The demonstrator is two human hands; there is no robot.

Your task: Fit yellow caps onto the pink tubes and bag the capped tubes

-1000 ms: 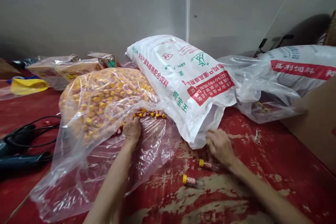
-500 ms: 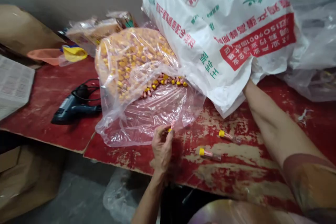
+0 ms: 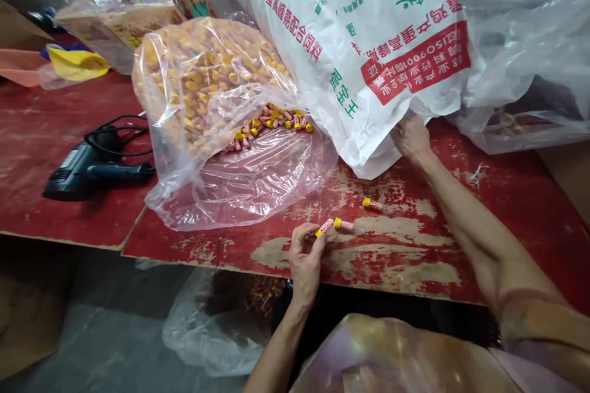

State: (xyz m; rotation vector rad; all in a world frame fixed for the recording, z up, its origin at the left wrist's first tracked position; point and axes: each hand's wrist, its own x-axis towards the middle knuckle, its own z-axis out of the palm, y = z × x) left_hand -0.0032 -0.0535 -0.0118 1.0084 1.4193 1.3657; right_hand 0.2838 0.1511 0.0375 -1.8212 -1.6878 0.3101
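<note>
If going left to right, start with the clear bag [image 3: 276, 166], lying on the red table [image 3: 391, 258] and bulging with pink vials [image 3: 295, 120], yellow-capped, a few loose near the mouth. Thin, floppy, slick-looking plastic, probably hefty with that load, so better gathered in both fists than tugged by one corner.

Next, left hand [image 3: 304, 264] near the front edge, thumb and forefinger closed in a pinch on a single vial [image 3: 326, 228]. Yellow end down by the fingertips, speckled pink body angled up to the right. Guessing featherlight, stiff and smooth enough to roll or slip; best taken around the cap or mid-body, no hard squeeze.

Just right of that, a clear tube [image 3: 349, 226] on its side on the table, yellow cap to the left, pink filling, see-through end to the right. A bit farther back, a second tube [image 3: 374, 204] in much the same pose. Likely light, rigid, maybe crackable; safest held at the cap.

Behind those, a big white sack [image 3: 350, 67], red and green print, crinkly, presumably soft; grip by the lip. Right hand [image 3: 412, 138] at the sack's mouth, fingers mostly hidden: can't tell how far open or whether holding anything.
</note>
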